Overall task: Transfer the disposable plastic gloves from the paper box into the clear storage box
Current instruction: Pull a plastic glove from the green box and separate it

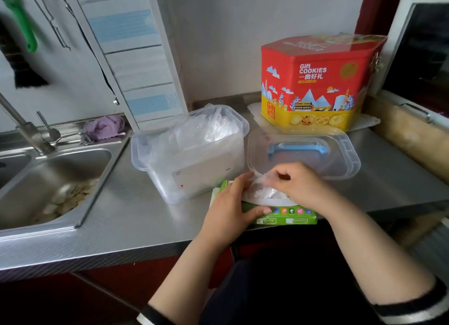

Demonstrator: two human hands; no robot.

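While the left hand (232, 207) grips the green paper box (289, 214) at lower centre of the frame, the right hand (297, 182) pinches thin gloves (264, 192) at its opening. Just above and left stands the clear box (194, 152), gloves already inside, its lid (303, 152) lying to the right below a cookie tin (318, 84).

Open storage box (189, 154), lid (303, 152) alongside
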